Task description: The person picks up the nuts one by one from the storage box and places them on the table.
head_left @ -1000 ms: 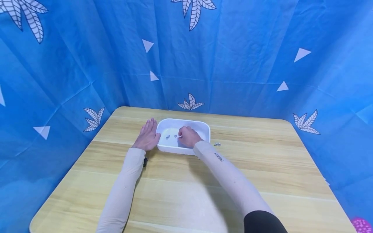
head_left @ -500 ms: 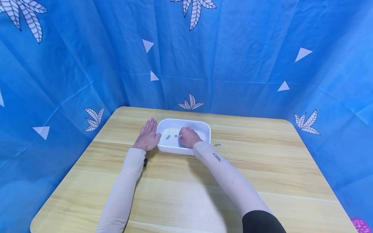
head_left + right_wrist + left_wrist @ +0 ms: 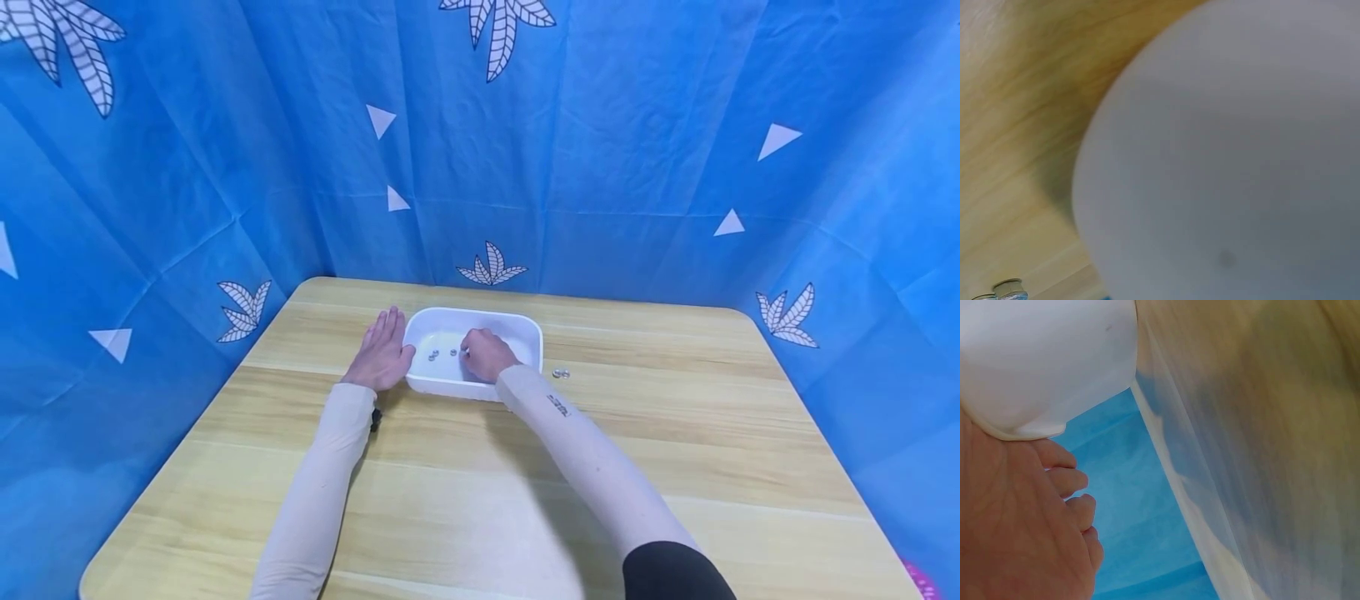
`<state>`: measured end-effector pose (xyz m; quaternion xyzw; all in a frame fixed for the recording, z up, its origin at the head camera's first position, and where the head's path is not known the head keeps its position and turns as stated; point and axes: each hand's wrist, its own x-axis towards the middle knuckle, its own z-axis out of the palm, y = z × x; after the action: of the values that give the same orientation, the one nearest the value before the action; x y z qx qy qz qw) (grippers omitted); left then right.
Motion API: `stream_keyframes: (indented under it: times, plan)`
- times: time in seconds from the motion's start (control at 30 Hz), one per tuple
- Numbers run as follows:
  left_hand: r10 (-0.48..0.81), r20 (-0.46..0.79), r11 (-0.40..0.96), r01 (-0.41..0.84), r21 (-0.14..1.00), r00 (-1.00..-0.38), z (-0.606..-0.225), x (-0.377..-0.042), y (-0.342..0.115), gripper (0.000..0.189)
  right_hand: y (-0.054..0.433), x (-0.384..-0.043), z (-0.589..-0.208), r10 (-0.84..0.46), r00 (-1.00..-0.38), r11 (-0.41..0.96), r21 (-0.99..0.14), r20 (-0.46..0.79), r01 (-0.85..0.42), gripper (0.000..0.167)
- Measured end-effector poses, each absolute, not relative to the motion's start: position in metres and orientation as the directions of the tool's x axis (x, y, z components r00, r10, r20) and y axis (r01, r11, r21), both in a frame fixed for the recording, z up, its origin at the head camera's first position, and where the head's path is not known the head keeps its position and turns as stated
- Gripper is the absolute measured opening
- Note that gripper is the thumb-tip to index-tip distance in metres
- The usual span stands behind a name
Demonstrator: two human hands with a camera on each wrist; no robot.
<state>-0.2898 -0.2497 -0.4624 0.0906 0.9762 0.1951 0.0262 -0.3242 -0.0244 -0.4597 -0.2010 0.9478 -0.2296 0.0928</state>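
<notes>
A white rectangular plastic box (image 3: 450, 387) stands on the table. My left hand (image 3: 378, 354) lies along its left end, fingers straight and thumb at the rim; in the left wrist view its palm (image 3: 1022, 512) touches the box's wall (image 3: 1054, 356). Inside the box, my right hand (image 3: 489, 355) has its fingers curled, pinching what looks like a small silver piece, mostly hidden by the fingers. To the left of those fingers, several small round silver metal pieces (image 3: 453, 352) lie on the box floor. The right wrist view shows mainly the box's outer wall (image 3: 1210, 156).
Two more small silver pieces (image 3: 561, 374) lie on the wooden table (image 3: 675, 417) to the right of the box. A blue curtain (image 3: 622, 167) with leaf and triangle prints hangs behind the table and along both sides.
Both hands and the box stay in place. The view shifts very slightly; the silver pieces lie as before.
</notes>
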Motion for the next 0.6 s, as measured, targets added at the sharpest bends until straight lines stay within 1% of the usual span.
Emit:
stream_keyframes:
  times: [0.17,0.37,0.6]
  plan:
    - [0.183,-0.003,0.906,0.168,0.389,-0.983,-0.4633,-0.2887,-0.2495,0.072,-0.0244,-0.3244,-0.4599,-0.433,-0.899,0.806,-0.473,-0.06,-0.357,0.035]
    - [0.177,-0.005,0.908,0.161,0.388,-0.984,-0.462,-0.2882,-0.2472,0.071,-0.0237,-0.3245,-0.4609,-0.444,-0.894,0.81,-0.454,-0.061,-0.371,0.028]
    - [0.174,-0.006,0.911,0.158,0.38,-0.985,-0.4607,-0.2875,-0.2458,0.071,-0.0245,-0.3243,-0.46,-0.425,-0.902,0.814,-0.466,-0.073,-0.346,0.021]
